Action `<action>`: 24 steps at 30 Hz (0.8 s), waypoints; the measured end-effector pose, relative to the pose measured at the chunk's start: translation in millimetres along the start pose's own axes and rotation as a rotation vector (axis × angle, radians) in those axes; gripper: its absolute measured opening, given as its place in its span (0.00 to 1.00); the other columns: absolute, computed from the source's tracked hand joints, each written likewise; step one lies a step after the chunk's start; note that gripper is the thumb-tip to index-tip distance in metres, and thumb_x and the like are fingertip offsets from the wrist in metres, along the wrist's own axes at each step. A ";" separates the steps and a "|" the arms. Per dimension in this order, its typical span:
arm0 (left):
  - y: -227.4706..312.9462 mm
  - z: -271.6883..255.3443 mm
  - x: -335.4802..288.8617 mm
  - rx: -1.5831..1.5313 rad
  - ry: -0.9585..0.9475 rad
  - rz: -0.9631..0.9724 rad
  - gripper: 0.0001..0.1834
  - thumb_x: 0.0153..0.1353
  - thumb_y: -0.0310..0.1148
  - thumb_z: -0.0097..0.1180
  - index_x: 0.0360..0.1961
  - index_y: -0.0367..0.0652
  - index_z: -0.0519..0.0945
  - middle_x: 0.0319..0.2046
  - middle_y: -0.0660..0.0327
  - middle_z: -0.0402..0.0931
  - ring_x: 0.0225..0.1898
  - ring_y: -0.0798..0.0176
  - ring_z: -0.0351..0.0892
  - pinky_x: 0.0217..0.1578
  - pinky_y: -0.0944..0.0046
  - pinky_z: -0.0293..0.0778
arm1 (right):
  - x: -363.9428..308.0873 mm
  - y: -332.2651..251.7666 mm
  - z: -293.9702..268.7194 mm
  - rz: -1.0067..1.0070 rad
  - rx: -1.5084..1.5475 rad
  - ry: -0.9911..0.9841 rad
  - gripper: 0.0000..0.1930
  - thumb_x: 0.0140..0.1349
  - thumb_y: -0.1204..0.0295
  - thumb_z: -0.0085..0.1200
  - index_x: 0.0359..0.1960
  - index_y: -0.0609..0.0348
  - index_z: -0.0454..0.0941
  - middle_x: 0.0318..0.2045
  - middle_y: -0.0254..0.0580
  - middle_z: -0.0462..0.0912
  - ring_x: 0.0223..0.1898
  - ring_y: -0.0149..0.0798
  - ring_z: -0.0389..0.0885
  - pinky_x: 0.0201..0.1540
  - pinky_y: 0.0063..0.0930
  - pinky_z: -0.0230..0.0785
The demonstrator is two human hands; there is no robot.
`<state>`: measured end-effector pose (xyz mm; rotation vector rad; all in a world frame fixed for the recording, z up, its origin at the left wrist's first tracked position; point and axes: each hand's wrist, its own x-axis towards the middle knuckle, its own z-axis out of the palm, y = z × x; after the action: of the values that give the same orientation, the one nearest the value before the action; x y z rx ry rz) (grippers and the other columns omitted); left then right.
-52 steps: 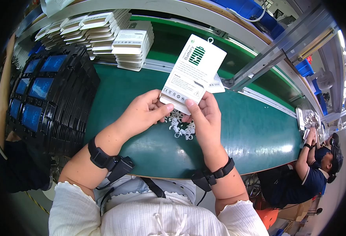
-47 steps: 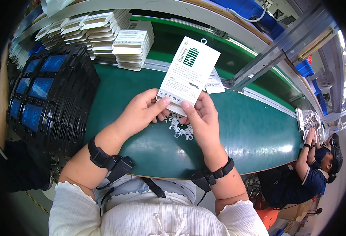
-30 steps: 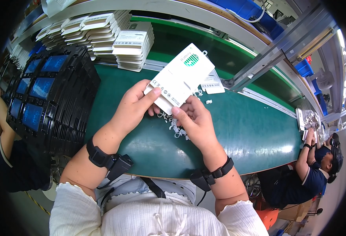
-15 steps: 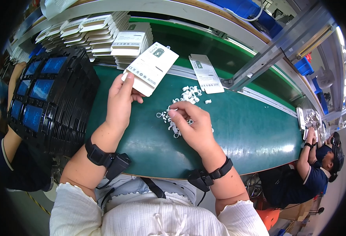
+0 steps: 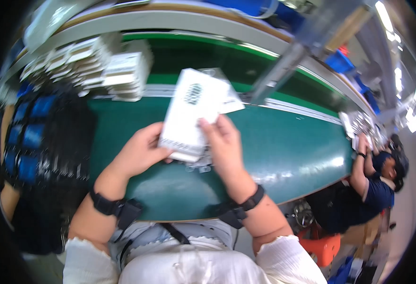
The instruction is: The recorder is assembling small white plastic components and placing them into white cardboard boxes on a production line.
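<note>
A flat white carton (image 5: 193, 106) with dark green print is in front of me, tilted, above the table. My left hand (image 5: 144, 147) is closed on its lower left edge, with the thumb along the bottom. My right hand (image 5: 224, 144) grips its right side, thumb on the printed face. Below the carton, small white plastic clips (image 5: 198, 166) lie in a heap, mostly hidden by the carton and my right hand. A second flat white carton (image 5: 234, 101) lies behind, partly covered by the held one. Motion blurs the picture.
Stacks of folded white cartons (image 5: 122, 75) stand at the back left of the green table (image 5: 283, 146). Black trays with blue panels (image 5: 33, 135) are piled at the left. A metal post (image 5: 276, 73) rises at the back. Another person (image 5: 376, 177) works at the far right.
The right hand has moved up from the clips to the carton and now grips it too. The carton has turned more upright and come over the heap. The view has shifted.
</note>
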<state>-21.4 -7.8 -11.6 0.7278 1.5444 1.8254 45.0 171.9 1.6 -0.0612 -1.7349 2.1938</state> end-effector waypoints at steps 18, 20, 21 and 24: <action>-0.1 -5.6 1.7 -0.150 0.296 0.091 0.18 0.64 0.35 0.48 0.50 0.32 0.71 0.44 0.58 0.75 0.44 0.69 0.74 0.48 0.69 0.67 | 10.7 17.1 -11.2 -0.301 -0.532 0.093 0.12 0.62 0.68 0.47 0.28 0.67 0.70 0.24 0.48 0.73 0.26 0.43 0.73 0.31 0.34 0.66; 0.4 -7.4 0.1 -0.163 0.298 0.101 0.18 0.63 0.33 0.49 0.51 0.32 0.70 0.44 0.58 0.75 0.45 0.68 0.75 0.48 0.69 0.67 | 11.3 19.7 -10.3 -0.403 -0.659 0.189 0.10 0.61 0.70 0.48 0.28 0.67 0.70 0.25 0.48 0.73 0.28 0.44 0.73 0.32 0.35 0.66; -0.4 -8.3 -1.0 -0.124 0.298 0.104 0.19 0.62 0.31 0.50 0.52 0.32 0.68 0.45 0.57 0.75 0.45 0.67 0.74 0.49 0.68 0.67 | 10.4 17.0 -8.2 -0.358 -0.645 0.181 0.09 0.59 0.71 0.50 0.29 0.66 0.71 0.26 0.47 0.73 0.29 0.44 0.73 0.34 0.35 0.66; -3.4 -8.6 -0.7 -0.070 0.313 0.111 0.22 0.59 0.28 0.53 0.54 0.32 0.66 0.46 0.55 0.74 0.47 0.65 0.74 0.50 0.67 0.67 | 9.8 14.8 -5.5 -0.350 -0.633 0.159 0.07 0.56 0.72 0.52 0.30 0.64 0.73 0.27 0.46 0.74 0.31 0.44 0.73 0.35 0.35 0.66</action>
<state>-27.0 -13.4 -16.4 0.5220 1.6508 2.1458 33.5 177.1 -12.2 -0.0740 -2.0872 1.3066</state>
